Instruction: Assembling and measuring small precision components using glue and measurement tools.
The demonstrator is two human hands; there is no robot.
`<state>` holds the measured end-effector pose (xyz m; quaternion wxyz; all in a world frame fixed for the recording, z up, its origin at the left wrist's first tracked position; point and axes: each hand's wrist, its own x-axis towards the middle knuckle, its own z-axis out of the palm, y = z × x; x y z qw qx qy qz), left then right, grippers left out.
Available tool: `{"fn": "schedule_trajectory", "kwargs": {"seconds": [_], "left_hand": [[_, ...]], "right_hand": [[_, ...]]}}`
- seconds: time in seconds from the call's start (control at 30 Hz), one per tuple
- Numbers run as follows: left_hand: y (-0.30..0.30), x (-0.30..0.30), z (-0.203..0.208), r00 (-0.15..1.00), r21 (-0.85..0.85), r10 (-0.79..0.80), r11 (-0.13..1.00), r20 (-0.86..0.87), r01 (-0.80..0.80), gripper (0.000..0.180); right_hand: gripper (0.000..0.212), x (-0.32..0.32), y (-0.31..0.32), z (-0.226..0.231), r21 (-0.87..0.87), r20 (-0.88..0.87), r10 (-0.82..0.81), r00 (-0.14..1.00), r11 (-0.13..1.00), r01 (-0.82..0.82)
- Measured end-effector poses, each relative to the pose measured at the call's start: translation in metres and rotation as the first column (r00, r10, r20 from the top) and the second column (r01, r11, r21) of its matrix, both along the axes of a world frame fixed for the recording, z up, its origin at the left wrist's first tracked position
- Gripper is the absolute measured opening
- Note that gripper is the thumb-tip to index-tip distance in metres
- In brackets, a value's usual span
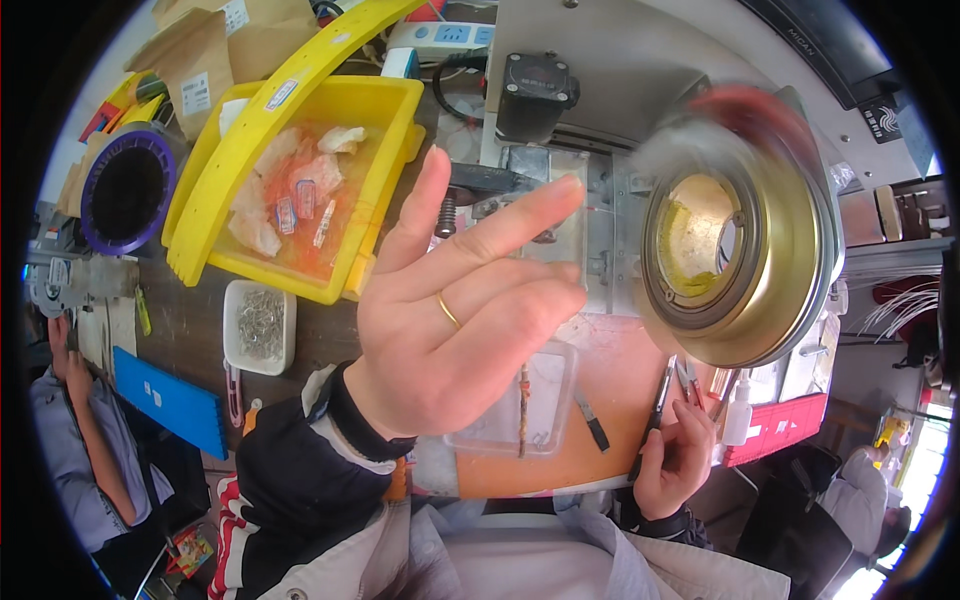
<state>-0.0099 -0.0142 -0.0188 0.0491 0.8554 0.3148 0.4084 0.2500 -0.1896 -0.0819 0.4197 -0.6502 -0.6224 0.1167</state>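
My left hand (455,325) is raised over the middle of the bench, palm down, with a plain gold ring on one finger. Two fingers stretch apart and the others bend; I see nothing held between them. Below it are a clear shallow plastic tray (480,430) and a thin brownish stick (524,410) lying across it. At the lower right, my right hand (680,460) curls around the lower end of a slim black pen-like tool (660,395). Beside that tool lie red-handled pliers or tweezers (690,378). A small dark-handled blade (592,422) rests on the orange mat (610,380).
A large brass-coloured round housing (765,285) hangs close at the right, partly blurred. At left stand a yellow bin (400,110) with plastic bags, a white dish (285,350) of small metal pieces and a cutter (235,395). A machine with a black motor (535,95) stands behind.
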Motion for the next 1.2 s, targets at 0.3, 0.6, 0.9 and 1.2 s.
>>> {"fn": "schedule_trajectory", "kwargs": {"seconds": [0.3,0.6,0.9,1.2], "left_hand": [[0.0009,0.0010,-0.0006,1.000,0.014,-0.003,1.000,0.017,0.003,0.013],[0.0011,0.0018,0.0000,0.999,0.013,-0.001,1.000,0.039,0.001,0.015],[0.0004,0.0021,-0.0006,0.999,0.010,0.000,1.000,0.038,-0.001,0.015],[0.0010,0.0022,0.0009,1.000,0.014,0.005,1.000,0.031,-0.006,0.015]], "right_hand": [[0.039,0.0005,0.0001,-0.0048,0.022,0.010,-0.030,0.999,0.999,0.030],[0.037,0.0022,-0.0008,-0.0029,0.013,0.051,-0.046,0.998,0.999,0.045],[0.039,-0.0027,0.0017,-0.0020,0.026,0.019,-0.037,0.999,0.999,0.037],[0.039,-0.0017,0.0025,-0.0019,0.037,0.015,-0.024,1.000,0.999,0.023]]}}
